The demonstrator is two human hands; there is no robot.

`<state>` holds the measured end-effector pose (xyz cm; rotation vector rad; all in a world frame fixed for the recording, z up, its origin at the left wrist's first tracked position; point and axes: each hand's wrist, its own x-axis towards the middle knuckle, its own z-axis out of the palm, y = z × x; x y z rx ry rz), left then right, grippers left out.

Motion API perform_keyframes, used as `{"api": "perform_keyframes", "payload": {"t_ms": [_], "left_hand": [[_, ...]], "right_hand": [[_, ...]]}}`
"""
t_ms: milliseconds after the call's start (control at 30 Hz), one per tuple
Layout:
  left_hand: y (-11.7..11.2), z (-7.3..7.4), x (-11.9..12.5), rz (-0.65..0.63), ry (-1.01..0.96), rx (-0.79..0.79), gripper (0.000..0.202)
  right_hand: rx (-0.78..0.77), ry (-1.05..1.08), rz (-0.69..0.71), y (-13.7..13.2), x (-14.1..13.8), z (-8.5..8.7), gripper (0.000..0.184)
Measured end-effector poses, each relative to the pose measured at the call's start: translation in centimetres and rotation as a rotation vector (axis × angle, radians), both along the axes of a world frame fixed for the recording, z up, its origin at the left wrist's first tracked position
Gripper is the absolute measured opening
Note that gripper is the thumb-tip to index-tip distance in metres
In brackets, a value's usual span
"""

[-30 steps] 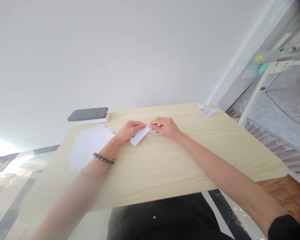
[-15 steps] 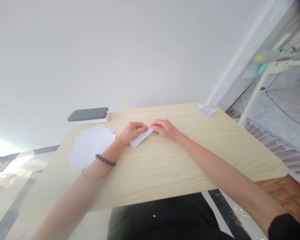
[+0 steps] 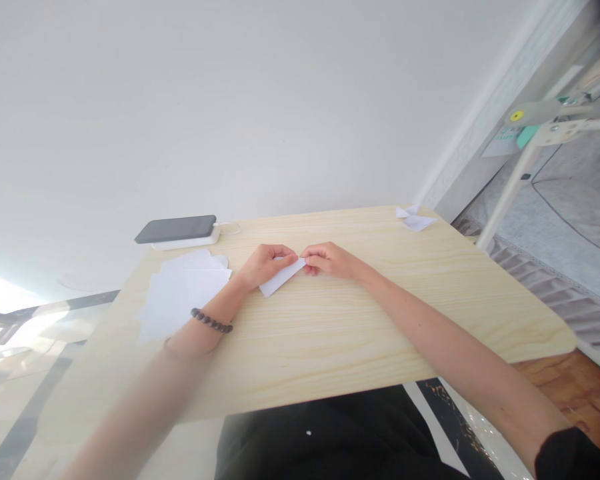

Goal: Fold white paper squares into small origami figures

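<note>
A small folded piece of white paper [image 3: 282, 277] lies slanted at the middle of the table, between my two hands. My left hand [image 3: 266, 265] is closed on its upper left side, thumb and fingers near the far tip. At that tip my right hand [image 3: 327, 259] pinches the paper's corner between thumb and forefinger. The fingertips of both hands nearly meet there. Part of the paper is hidden under my left hand. Left of my left wrist lies a stack of white paper sheets [image 3: 180, 297].
A dark phone [image 3: 177, 229] rests on a white block [image 3: 187, 244] at the back left, with a white cable. Folded white paper pieces [image 3: 418, 222] lie at the back right of the wooden table [image 3: 360, 347]. A wall rises behind; a white metal frame [image 3: 510, 187] stands right.
My right hand has shifted very slightly, its fingers now straighter at the paper's tip. The left hand and the paper have hardly moved.
</note>
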<state>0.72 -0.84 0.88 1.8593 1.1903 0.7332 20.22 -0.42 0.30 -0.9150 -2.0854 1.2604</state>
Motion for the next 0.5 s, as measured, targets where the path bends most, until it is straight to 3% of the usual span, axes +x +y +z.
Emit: {"api": "perform_keyframes", "payload": {"t_ms": [300,500], "left_hand": [[0.08,-0.13,-0.07,-0.036,0.002,-0.016,0.035],[0.31,-0.34,-0.22,-0.028,0.008,-0.021,0.035]], "right_hand": [[0.065,-0.079,-0.060,-0.21,-0.26,0.03,0.021],[-0.031,-0.059,0.014,0.11,0.27,0.12,0.019]]}}
